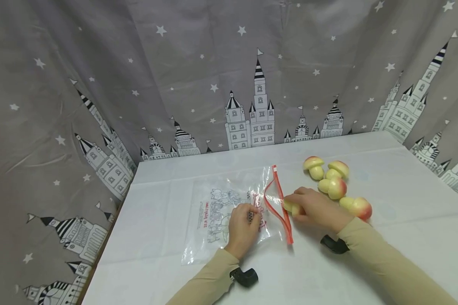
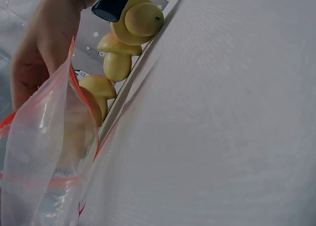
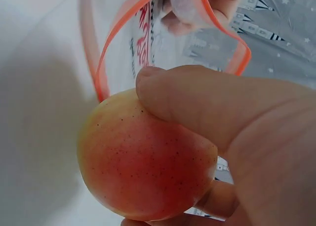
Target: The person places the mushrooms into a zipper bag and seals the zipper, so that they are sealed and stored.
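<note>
A clear zip bag (image 1: 198,237) with a red zip edge and printed drawings lies on the table, its mouth parted toward the right. My left hand (image 1: 242,231) pinches the upper layer of the bag near the mouth. At the red edge, my right hand (image 1: 316,207) holds a toy mushroom (image 1: 292,207) with a yellow stem. The right wrist view shows its red-and-yellow cap (image 3: 148,157) under the thumb, in front of the parted mouth. Several similar mushrooms (image 1: 333,188) rest just behind and beside the right hand; some appear beyond the bag (image 2: 44,137) in the left wrist view.
A white cloth covers the table (image 1: 156,220). Behind it and along the sides hangs a grey curtain (image 1: 183,63) printed with castles and stars. Each wrist carries a small black camera (image 1: 244,277).
</note>
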Demonstrator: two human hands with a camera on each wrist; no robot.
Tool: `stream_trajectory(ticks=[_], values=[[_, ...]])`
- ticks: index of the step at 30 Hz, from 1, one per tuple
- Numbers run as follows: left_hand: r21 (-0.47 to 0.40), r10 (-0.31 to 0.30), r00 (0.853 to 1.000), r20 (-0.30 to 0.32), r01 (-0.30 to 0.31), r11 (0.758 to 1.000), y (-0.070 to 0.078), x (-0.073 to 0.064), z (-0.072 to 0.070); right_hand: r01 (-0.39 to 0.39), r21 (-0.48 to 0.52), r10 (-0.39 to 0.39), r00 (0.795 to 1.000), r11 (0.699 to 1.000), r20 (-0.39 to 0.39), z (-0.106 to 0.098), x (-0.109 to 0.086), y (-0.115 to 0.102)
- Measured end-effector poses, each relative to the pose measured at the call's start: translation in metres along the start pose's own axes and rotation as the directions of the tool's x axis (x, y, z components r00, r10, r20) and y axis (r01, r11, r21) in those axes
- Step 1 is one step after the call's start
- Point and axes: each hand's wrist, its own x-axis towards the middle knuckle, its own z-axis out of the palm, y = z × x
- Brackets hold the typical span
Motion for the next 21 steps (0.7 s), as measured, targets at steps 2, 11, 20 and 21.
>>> stream_trajectory(ticks=[2,11,20,21], values=[[-0.001,-0.001,1.000,0.003,0.001,1.000,0.000,0.000,0.000,-0.009,0.019,0.009,1.000,1.000,0.009,0.004,0.004,-0.002],[-0.008,0.006,1.000,-0.002,-0.006,1.000,0.000,0.000,0.001,-0.046,0.033,0.045,0.999,0.998,0.030,0.016,0.018,-0.005],[-0.007,0.011,1.000,-0.005,-0.011,1.000,-0.001,-0.001,0.000,-0.026,0.032,0.026,1.000,0.999,0.001,0.023,0.026,-0.006],[-0.006,0.013,1.000,-0.006,-0.013,1.000,-0.001,-0.001,0.000,-0.025,0.034,0.025,1.000,0.999,-0.002,0.024,0.027,-0.006]])
